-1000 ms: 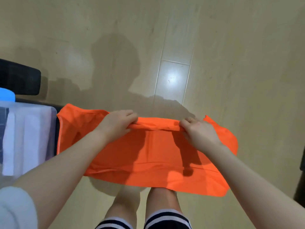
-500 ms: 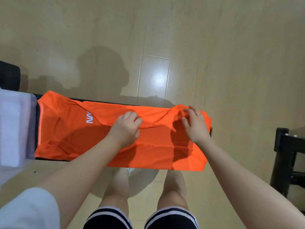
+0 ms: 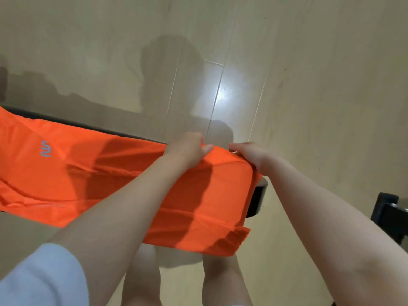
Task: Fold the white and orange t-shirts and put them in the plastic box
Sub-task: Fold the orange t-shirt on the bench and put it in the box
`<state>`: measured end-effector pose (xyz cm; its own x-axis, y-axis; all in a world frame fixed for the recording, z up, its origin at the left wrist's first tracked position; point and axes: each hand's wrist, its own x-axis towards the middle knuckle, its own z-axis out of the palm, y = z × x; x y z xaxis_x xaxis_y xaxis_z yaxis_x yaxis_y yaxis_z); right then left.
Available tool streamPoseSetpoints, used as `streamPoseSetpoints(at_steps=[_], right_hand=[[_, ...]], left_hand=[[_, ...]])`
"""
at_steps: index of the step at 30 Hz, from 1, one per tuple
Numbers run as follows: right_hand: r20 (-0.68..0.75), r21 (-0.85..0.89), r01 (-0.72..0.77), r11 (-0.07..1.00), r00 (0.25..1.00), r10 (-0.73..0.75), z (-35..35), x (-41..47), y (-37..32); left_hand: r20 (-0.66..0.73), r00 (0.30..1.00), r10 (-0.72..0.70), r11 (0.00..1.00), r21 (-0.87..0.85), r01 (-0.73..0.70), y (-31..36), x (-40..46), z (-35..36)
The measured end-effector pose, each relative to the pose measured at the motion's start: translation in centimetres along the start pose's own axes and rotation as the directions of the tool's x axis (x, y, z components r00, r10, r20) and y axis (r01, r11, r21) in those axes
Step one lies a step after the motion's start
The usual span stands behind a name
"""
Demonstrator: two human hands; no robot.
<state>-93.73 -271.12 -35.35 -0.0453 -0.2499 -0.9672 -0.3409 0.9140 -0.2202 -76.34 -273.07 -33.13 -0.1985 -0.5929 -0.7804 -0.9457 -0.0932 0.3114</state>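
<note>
Orange t-shirt (image 3: 92, 173) lies spread over the black counter (image 3: 257, 195); the left hand (image 3: 187, 149) and right hand (image 3: 251, 154) both grip its far right edge.

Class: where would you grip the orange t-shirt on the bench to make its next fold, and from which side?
Probably the far right edge of the orange t-shirt, from above. It lies flat along the black bench, overhanging its right end, and the left hand and right hand already hold there.
</note>
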Motion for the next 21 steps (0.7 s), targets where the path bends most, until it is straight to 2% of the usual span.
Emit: streamPoseSetpoints(at_steps=[2, 4, 5, 7, 10, 13, 15, 17, 19, 20, 21], right_hand=[[0.065, 0.029, 0.032, 0.999, 0.997, -0.034, -0.4, 1.0, 0.1], [0.110, 0.140, 0.112, 0.984, 0.986, -0.127, -0.8, 1.1, 0.1], [0.102, 0.186, 0.165, 0.969, 0.977, -0.186, -1.1, 0.8, 0.1], [0.034, 0.164, 0.294, 0.942, 0.952, -0.303, -1.7, -0.3, 0.3], [-0.073, -0.008, 0.455, 0.890, 0.888, -0.454, -2.6, -3.0, 1.4], [-0.158, -0.352, 0.551, 0.757, 0.762, -0.628, -2.3, -6.2, 4.5], [-0.180, -0.579, 0.461, 0.673, 0.732, -0.657, -1.7, -7.7, 7.0], [-0.215, -0.647, 0.355, 0.674, 0.764, -0.609, -1.1, -7.9, 9.5], [-0.284, -0.500, 0.338, 0.797, 0.806, -0.519, -0.6, -7.4, 11.0], [-0.340, -0.328, 0.327, 0.886, 0.835, -0.433, -0.4, -7.2, 11.0], [-0.384, -0.095, 0.288, 0.953, 0.873, -0.302, -0.2, -7.0, 10.6]], left_hand=[[-0.015, 1.000, -0.007, 0.994, -0.109, 0.005, 0.2, 0.2, 0.0], [-0.085, 0.996, 0.003, 0.971, -0.236, -0.023, 0.2, -0.2, -0.1], [-0.135, 0.991, 0.021, 0.961, -0.270, -0.057, 0.2, -0.7, -0.2], [-0.247, 0.964, 0.094, 0.948, -0.273, -0.162, 0.2, -1.9, -0.1], [-0.328, 0.921, 0.212, 0.931, -0.219, -0.292, 0.2, -4.4, 0.3], [-0.249, 0.895, 0.371, 0.908, -0.104, -0.405, 0.4, -7.1, 1.8], [-0.153, 0.872, 0.466, 0.883, 0.016, -0.469, 0.4, -8.3, 3.3], [0.005, 0.888, 0.460, 0.878, 0.142, -0.456, 0.3, -8.9, 4.6], [0.178, 0.902, 0.393, 0.861, 0.273, -0.429, 0.2, -9.2, 5.6], [0.212, 0.898, 0.386, 0.853, 0.287, -0.435, 0.2, -9.3, 5.8], [0.187, 0.888, 0.421, 0.850, 0.260, -0.458, 0.2, -9.3, 6.0]])
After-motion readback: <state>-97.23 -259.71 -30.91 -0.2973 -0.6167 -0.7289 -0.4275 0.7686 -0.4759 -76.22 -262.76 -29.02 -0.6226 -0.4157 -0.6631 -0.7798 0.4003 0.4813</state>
